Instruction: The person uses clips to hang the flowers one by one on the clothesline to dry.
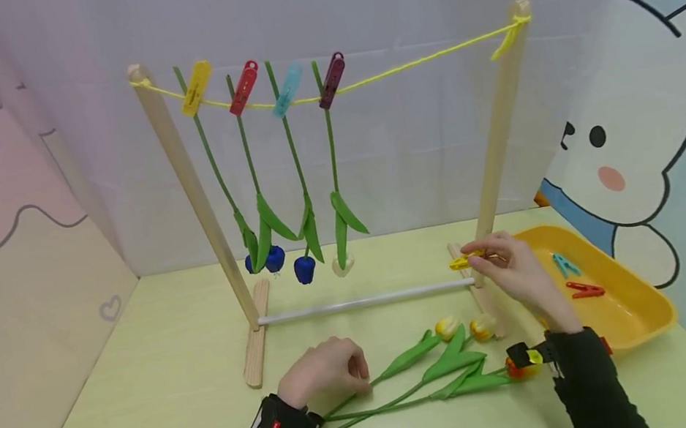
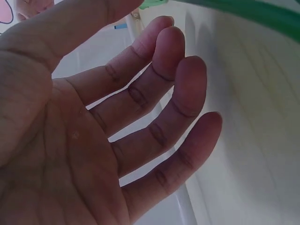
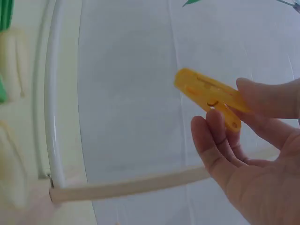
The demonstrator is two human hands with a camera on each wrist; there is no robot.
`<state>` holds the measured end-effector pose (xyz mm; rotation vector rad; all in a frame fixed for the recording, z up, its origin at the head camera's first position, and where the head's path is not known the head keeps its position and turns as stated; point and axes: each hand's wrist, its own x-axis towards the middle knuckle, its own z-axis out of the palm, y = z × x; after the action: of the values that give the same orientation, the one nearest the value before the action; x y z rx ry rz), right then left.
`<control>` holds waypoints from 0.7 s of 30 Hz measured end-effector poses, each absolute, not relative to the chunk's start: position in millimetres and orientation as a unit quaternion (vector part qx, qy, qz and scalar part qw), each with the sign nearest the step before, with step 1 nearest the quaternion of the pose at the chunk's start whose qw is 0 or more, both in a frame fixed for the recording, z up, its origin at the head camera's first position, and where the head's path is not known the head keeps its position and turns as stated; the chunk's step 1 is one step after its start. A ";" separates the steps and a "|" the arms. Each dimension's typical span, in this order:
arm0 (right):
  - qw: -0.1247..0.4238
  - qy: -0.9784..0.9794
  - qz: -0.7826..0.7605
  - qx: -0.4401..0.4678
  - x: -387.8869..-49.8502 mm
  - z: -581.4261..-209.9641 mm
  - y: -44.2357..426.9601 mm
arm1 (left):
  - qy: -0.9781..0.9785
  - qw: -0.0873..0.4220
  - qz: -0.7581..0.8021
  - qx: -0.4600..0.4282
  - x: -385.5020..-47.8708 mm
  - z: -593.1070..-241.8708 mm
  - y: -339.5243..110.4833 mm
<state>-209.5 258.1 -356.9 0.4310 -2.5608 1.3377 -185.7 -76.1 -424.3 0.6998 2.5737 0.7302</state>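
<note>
My right hand (image 1: 511,270) pinches a yellow clothespin (image 3: 206,91) between thumb and fingers, close to the frame's right post. My left hand (image 1: 327,372) is low over the table beside the stems of several loose tulips (image 1: 411,401), with yellow and orange blooms. In the left wrist view its fingers (image 2: 190,86) are loosely bent with nothing between them, and a green stem (image 2: 253,16) passes just beyond. Several tulips hang head down from a yellow string (image 1: 414,64), held by a yellow peg (image 1: 196,88), a red peg (image 1: 244,88), a light blue peg (image 1: 287,90) and a dark purple peg (image 1: 332,80).
The string runs between two wooden posts (image 1: 189,185), joined low down by a white rod (image 1: 366,302). A yellow tray (image 1: 631,319) at the right holds a teal clothespin (image 1: 566,265) and a red clothespin (image 1: 585,289). Cartoon-printed panels stand at both sides.
</note>
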 end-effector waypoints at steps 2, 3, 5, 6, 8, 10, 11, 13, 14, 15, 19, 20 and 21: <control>0.111 -0.832 0.523 0.150 -210.0 -361.1 251.3 | 0.914 0.189 0.262 0.245 -185.0 -426.3 -76.4; 0.113 -0.811 0.554 0.151 -210.3 -363.4 248.8 | 0.915 0.190 0.261 0.242 -184.6 -427.1 -76.5; 0.115 -0.772 0.605 0.157 -210.1 -367.1 245.2 | 0.917 0.192 0.259 0.234 -183.8 -428.6 -76.7; 0.113 -0.755 0.626 0.161 -209.8 -368.8 244.2 | 0.918 0.192 0.257 0.232 -183.6 -429.1 -76.8; 0.111 -0.725 0.659 0.168 -208.9 -371.7 243.7 | 0.920 0.195 0.254 0.226 -182.9 -429.5 -76.4; 0.109 -0.702 0.681 0.178 -207.8 -374.5 244.0 | 0.921 0.197 0.251 0.224 -182.3 -429.8 -76.1; 0.109 -0.693 0.688 0.183 -207.5 -375.7 244.1 | 0.921 0.198 0.250 0.224 -182.1 -429.7 -76.0; 0.113 -0.676 0.702 0.194 -207.8 -378.1 243.9 | 0.921 0.200 0.250 0.223 -181.6 -429.6 -75.9; 0.116 -0.670 0.706 0.198 -208.3 -379.1 243.6 | 0.921 0.200 0.250 0.223 -181.4 -429.6 -75.9; 0.120 -0.664 0.711 0.200 -208.9 -380.0 243.3 | 0.921 0.199 0.250 0.223 -181.3 -429.6 -75.9; 0.131 -0.645 0.731 0.178 -210.8 -382.0 242.4 | 0.920 0.198 0.254 0.224 -181.2 -429.0 -76.5; 0.130 -0.642 0.738 0.164 -210.7 -381.9 242.5 | 0.920 0.198 0.254 0.224 -181.3 -428.9 -76.6; 0.129 -0.639 0.743 0.150 -210.3 -381.6 242.8 | 0.920 0.198 0.255 0.224 -181.4 -428.8 -76.8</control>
<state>-210.3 242.8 -381.6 0.4348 -1.8583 2.1615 -181.4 -76.8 -428.8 0.6274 2.5729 0.7126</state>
